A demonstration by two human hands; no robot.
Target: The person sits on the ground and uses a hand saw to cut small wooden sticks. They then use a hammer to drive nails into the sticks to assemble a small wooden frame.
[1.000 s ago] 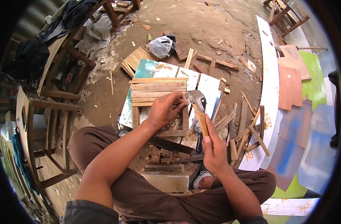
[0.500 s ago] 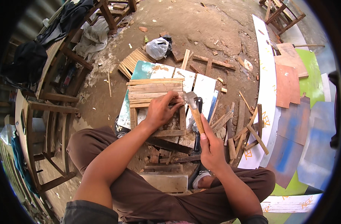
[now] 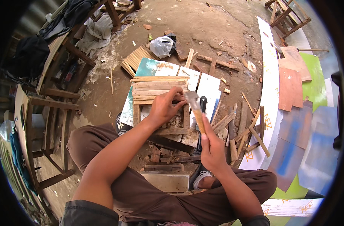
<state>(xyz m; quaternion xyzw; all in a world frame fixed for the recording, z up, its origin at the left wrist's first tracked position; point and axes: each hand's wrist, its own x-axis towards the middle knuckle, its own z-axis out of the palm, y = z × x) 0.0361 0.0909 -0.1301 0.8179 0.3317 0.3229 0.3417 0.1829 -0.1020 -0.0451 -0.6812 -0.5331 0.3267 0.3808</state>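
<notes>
A small wooden frame (image 3: 186,117) lies before me, its far half covered with thin wooden slats (image 3: 160,85) set side by side. My left hand (image 3: 163,107) rests on its right part, thumb and fingers pinched together at the right end of the nearest slat. Whatever is between those fingertips is too small to make out. In my right hand (image 3: 212,148) is a hammer (image 3: 198,116), gripped by its wooden handle. Its metal head, blurred, is just right of my left fingertips. Under the frame are white and teal boards (image 3: 207,87).
A stack of slats (image 3: 138,58) and a grey plastic bag (image 3: 161,46) sit beyond the boards. A black-handled tool (image 3: 203,103) lies right of the frame. Scrap sticks (image 3: 242,122) are scattered farther right, near painted sheets (image 3: 290,143). Wooden furniture frames (image 3: 55,101) stand at left.
The hammer head has shifted slightly and is now smeared by motion. My left hand stays pinched at the slat's right end. The whole view has moved a little.
</notes>
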